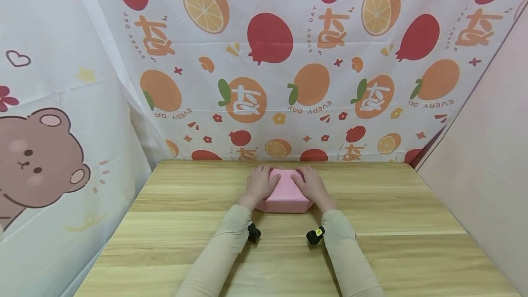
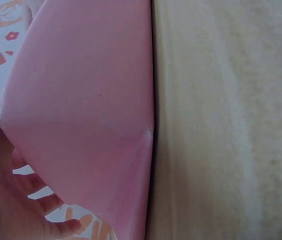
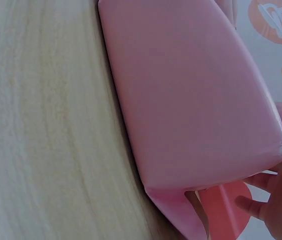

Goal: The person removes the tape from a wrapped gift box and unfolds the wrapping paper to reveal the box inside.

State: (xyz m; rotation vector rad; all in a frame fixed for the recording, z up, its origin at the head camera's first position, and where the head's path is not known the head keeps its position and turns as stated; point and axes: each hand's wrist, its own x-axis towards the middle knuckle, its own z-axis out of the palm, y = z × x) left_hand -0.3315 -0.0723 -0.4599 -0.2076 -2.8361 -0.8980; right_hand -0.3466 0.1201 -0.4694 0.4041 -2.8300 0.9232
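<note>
A pink box-shaped package (image 1: 285,192), smooth and paper-like on the outside, lies on the wooden table near its far edge. My left hand (image 1: 259,187) grips its left side, thumb on top and fingers over the far left part. On the right side my right hand (image 1: 312,188) holds it in a mirrored way. The left wrist view shows the package's near face (image 2: 86,75) and fingers (image 2: 26,182) spread around its end. In the right wrist view a loose pink flap (image 3: 181,212) juts out at the lower end, below the fingers. The underside is hidden.
The wooden table (image 1: 185,228) reaches back to a fruit-print cloth (image 1: 288,81). A cloth with a bear print (image 1: 41,159) hangs at the left, and a pale panel (image 1: 486,150) stands at the right. Small black cameras (image 1: 253,233) sit at both wrists.
</note>
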